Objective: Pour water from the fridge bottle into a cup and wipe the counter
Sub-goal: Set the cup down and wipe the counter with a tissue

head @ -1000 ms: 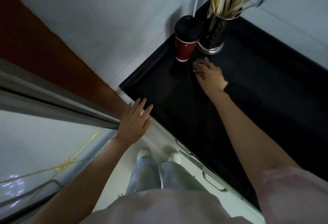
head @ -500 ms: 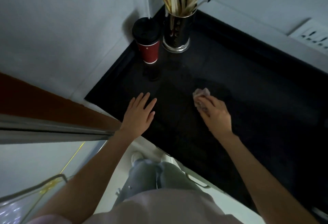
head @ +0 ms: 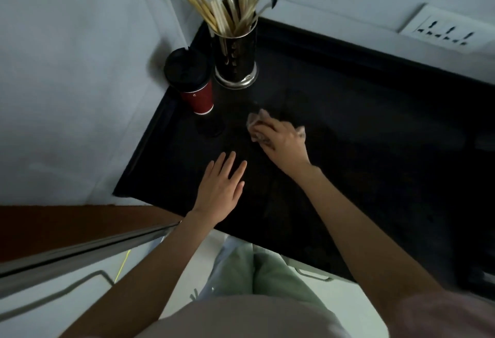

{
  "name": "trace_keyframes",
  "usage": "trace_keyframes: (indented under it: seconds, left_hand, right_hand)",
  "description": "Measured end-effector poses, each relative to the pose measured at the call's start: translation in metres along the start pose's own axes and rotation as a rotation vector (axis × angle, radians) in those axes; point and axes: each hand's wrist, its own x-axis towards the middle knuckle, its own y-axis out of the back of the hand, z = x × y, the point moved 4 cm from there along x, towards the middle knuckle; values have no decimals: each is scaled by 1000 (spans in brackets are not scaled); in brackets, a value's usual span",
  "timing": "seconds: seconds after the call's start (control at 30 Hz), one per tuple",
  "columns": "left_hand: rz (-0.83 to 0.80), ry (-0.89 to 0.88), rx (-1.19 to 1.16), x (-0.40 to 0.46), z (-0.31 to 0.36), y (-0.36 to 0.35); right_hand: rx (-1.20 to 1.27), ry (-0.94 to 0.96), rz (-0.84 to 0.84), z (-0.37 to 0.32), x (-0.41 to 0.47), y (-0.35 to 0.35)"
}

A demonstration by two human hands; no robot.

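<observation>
Dim, bluish light; the black surface [head: 361,123] swallows detail. Wide-angle bending curves the edges, and the lower right corner smears with blur.

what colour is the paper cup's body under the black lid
Dark red, on the lidded paper cup standing in the counter's corner; the head view shows it.

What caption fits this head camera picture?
Right hand wipes the counter with a cloth near a cup.
</observation>
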Motion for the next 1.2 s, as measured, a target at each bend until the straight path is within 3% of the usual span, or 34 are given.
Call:
trace_keyframes:
  seconds: [0.1, 0.23, 0.37, 0.47, 0.63, 0.77, 0.87, 1.03, 1.2]
  left_hand:
    - [-1, 9, -7, 0, 0, -3]
    - [20, 13, -17, 0, 0, -6]
    - [40, -2, -19, -2, 1, -7]
    - [46, -4, -32, -2, 1, -6]
    - [37, 1, -18, -1, 2, -6]
    - [14, 1, 13, 0, 2, -7]
    - [17, -6, 6, 0, 2, -7]
    - [30, -14, -12, -1, 2, -5]
    - [32, -16, -7, -1, 2, -7]
  right_hand:
    - [55, 23, 31, 7, -64, -5]
    - [20, -92, 110, 54, -105, 13]
    - [-18, -367, 121, 111, -48, 32]
    - [-29, -455, 96, 118, 11, 32]
    - [-42, -329, -3, 65, 31, 17]
    - [32, -177, 49, 29, -46, 5]
    - [43, -166, 114, 25, -126, 3]
    - [-64, -442, 239, 98, -188, 39]
    - [-63, -771, 217, 158, -139, 59]
